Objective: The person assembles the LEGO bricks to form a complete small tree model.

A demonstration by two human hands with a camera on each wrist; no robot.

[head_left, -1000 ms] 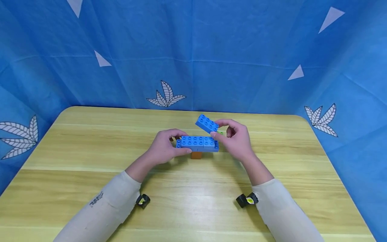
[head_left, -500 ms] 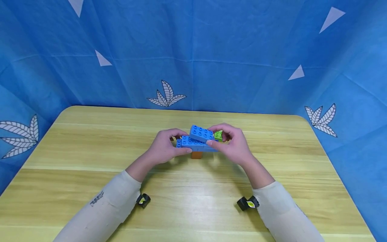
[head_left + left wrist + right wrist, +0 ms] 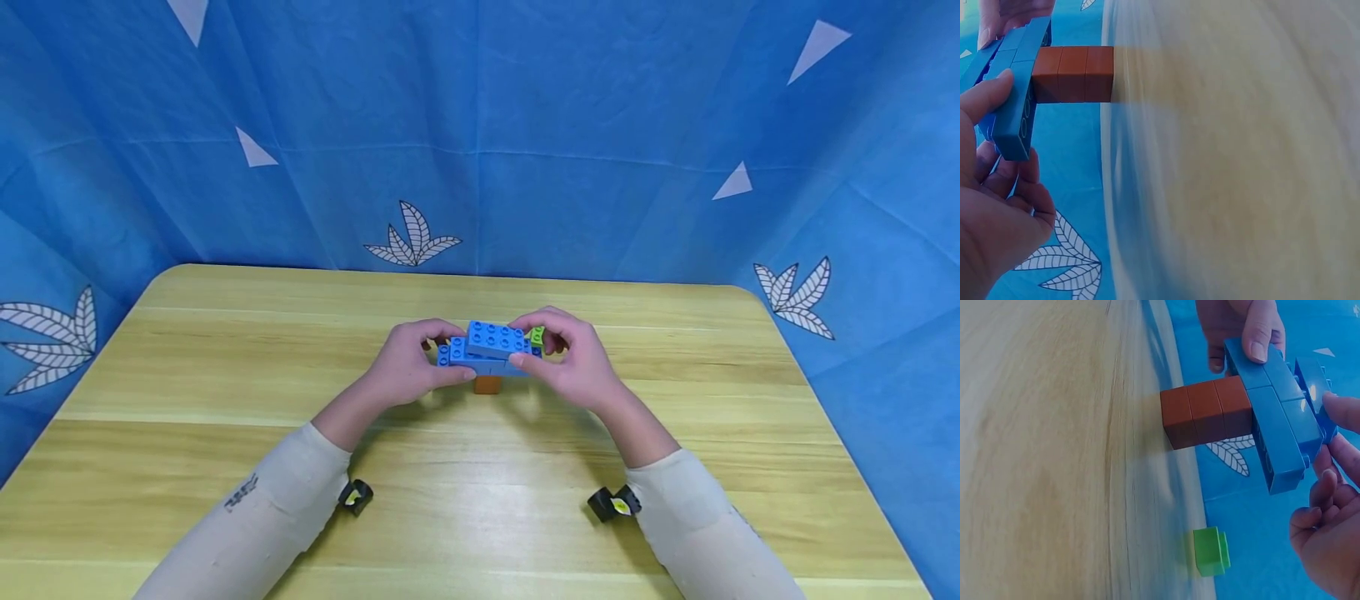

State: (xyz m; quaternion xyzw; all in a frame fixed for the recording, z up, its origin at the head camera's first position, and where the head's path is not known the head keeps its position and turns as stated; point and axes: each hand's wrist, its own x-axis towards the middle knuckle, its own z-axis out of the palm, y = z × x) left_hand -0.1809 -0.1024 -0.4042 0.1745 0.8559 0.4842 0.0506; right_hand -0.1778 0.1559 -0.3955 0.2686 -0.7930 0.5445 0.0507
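Observation:
A column of three orange-brown bricks (image 3: 1072, 75) stands on the table and carries two wider layers of blue bricks (image 3: 1277, 419). The left end of these layers is pinched between the thumb and fingers of my left hand (image 3: 408, 360). My right hand (image 3: 576, 360) grips a blue eight-stud brick (image 3: 493, 338) by its right end. That brick lies over the upper blue layer, slightly tilted, with a gap showing under part of it in the right wrist view. Studs of the lower blue layer show at both ends in the head view.
A lime green brick (image 3: 1210, 551) stands on the table behind my right hand, partly hidden in the head view. The wooden table (image 3: 480, 517) ends at a blue curtain (image 3: 480, 150) with leaf and triangle prints. Each sleeve bears a black wrist camera.
The right hand has brought the blue brick left and down onto the stacked blue layers and turned it nearly in line with them. The left hand has stayed in place.

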